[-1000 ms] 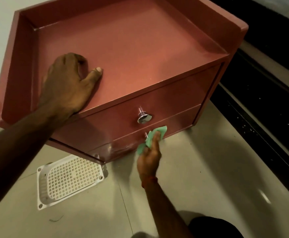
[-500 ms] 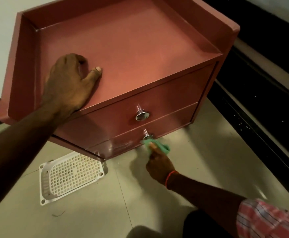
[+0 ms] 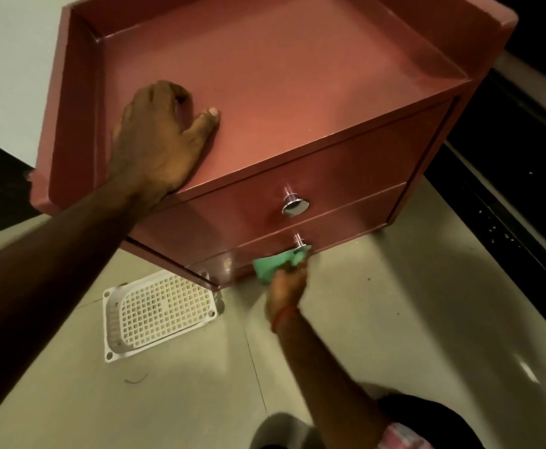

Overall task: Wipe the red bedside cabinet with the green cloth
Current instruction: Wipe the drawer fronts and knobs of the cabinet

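Observation:
The red bedside cabinet (image 3: 297,92) stands on the floor, with a rimmed top and two drawers. Each drawer has a chrome knob: the upper knob (image 3: 294,204) and the lower knob (image 3: 299,243). My left hand (image 3: 161,144) lies palm-down on the front left of the cabinet top, fingers apart, holding nothing. My right hand (image 3: 286,288) is low in front of the bottom drawer, blurred, gripping the green cloth (image 3: 273,265). The cloth presses against the bottom drawer's lower edge, just under the lower knob.
A white plastic grid tray (image 3: 158,314) lies on the pale tiled floor, partly under the cabinet's front left corner. A dark strip (image 3: 508,205) runs along the floor to the right of the cabinet. A white wall (image 3: 12,59) is behind on the left.
My right hand has swept the cloth along the bottom drawer front, past the lower knob and back to the left. My left hand has stayed on the top.

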Tool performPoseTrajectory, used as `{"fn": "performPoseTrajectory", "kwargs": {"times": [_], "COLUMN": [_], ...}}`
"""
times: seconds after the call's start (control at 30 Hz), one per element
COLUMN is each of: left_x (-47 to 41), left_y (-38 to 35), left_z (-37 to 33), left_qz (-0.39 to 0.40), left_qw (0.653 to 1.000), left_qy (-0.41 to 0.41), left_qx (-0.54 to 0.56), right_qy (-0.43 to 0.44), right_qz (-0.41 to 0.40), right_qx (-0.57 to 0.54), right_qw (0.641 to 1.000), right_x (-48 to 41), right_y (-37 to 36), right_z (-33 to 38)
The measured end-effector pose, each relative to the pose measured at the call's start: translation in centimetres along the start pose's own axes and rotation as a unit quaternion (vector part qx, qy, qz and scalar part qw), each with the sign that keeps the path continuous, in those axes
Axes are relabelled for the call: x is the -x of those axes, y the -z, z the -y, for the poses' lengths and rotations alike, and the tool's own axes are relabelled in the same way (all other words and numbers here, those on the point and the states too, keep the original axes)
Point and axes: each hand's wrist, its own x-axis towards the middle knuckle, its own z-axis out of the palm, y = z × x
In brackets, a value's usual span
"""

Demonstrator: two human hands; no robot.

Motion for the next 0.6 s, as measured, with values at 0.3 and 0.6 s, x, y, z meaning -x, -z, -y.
{"fn": "performPoseTrajectory", "kwargs": {"times": [0.3,0.6], "left_x": [-0.2,0.0], "left_y": [-0.3,-0.1], "left_z": [0.2,0.0], "left_qz": [0.003,0.007], "left_qw": [1.0,1.0], "left_qy": [-0.006,0.001], "left_qx": [0.008,0.008], "right_qy": [-0.04,-0.272], "right_qz": [0.161,-0.007], "right_qx": [0.029,-0.249], "right_qw": [0.986,0.929], "right_x": [14.6,4.5], "right_y": [-9.2,-4.2], "right_z": [-5.1,3.4]}}
